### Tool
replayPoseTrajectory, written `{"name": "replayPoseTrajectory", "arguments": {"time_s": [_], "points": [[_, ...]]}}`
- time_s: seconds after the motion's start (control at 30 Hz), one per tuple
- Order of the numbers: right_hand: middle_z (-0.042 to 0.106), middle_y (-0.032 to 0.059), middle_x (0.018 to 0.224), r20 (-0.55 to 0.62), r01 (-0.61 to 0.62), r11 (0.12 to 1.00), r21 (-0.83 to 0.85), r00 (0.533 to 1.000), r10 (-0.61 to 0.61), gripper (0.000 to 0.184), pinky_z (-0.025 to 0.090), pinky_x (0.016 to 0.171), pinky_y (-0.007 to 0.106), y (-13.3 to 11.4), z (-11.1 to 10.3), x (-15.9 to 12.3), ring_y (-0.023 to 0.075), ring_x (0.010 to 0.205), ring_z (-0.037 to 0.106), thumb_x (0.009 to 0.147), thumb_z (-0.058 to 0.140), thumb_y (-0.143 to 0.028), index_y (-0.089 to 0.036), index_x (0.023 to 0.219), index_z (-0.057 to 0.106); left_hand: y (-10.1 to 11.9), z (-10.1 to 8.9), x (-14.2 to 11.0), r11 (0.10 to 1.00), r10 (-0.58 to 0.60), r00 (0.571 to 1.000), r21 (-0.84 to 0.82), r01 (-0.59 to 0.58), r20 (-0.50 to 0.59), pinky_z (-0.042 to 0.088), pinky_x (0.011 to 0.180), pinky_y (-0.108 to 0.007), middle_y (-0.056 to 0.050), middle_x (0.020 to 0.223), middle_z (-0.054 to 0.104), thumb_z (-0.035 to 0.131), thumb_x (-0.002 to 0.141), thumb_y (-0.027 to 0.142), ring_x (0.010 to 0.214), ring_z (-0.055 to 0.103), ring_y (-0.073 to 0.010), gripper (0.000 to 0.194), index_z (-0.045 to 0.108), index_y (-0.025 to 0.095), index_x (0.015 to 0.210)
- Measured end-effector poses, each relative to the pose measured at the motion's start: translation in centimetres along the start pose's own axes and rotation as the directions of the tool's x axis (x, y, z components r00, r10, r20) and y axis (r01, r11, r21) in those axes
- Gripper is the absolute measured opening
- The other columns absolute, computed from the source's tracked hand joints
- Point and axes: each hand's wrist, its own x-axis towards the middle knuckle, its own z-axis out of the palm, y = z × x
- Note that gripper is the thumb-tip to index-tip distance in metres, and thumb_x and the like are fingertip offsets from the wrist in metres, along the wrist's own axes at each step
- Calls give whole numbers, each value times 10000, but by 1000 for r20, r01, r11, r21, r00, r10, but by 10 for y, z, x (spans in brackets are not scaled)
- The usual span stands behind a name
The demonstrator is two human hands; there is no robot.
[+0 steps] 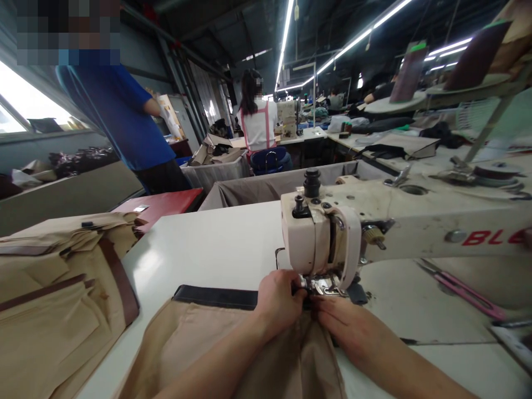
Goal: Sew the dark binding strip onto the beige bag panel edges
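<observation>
Your left forearm runs up from the bottom edge toward the machine, and your right forearm comes in from the lower right, so the two hands meet at the needle area. Your left hand is curled, knuckles up, with the fingers closed down on the tan cloth right beside the presser foot. Your right hand lies flatter, fingers together and pointing at the foot, resting on the same cloth; whether it is gripping or only pressing cannot be told from this view. The cloth runs from under your hands toward you, hanging in soft folds over the counter edge, with a dark band along its top edge to your left. The sewing machine stands directly over the work, and the needle point is hidden by your fingers. A stack of tan cloth pieces lies at the left of the counter, and pink-handled snips lie to the right. Beyond the counter stand a grey-lined bin and a red table.
</observation>
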Motion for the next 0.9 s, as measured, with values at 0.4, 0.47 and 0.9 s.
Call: {"name": "replayPoseTrajectory", "arguments": {"time_s": [0.4, 0.47, 0.9], "points": [[678, 94, 876, -101, -102, 995, 6, 990, 103, 363, 505, 834, 420, -3, 2, -2, 230, 823, 618, 880, 315, -18, -150, 889, 653, -2, 5, 2, 1000, 10, 999, -2, -10, -30, 458, 686, -273, -47, 836, 707, 593, 739, 240, 817, 640, -218, 116, 689, 194, 784], [675, 70, 872, -101, -123, 992, 14, 987, 124, 354, 495, 825, 392, -3, 0, -2, 215, 811, 610, 883, 321, -30, -171, 872, 645, -2, 4, 1, 1000, 22, 1000, -10, -22, -19, 461, 686, -268, -50, 837, 709, 572, 757, 237, 818, 643, -215, 130, 691, 196, 790], [615, 50, 710, -190, -121, 992, 19, 974, 123, 353, 454, 696, 372, 1, 3, -2, 226, 720, 581, 840, 346, 3, -156, 851, 661, 1, 2, 3, 1000, 11, 1000, -20, -11, 5, 482, 765, -281, -56, 906, 711, 552, 738, 198, 892, 637, -226, 187, 701, 192, 850]]}}
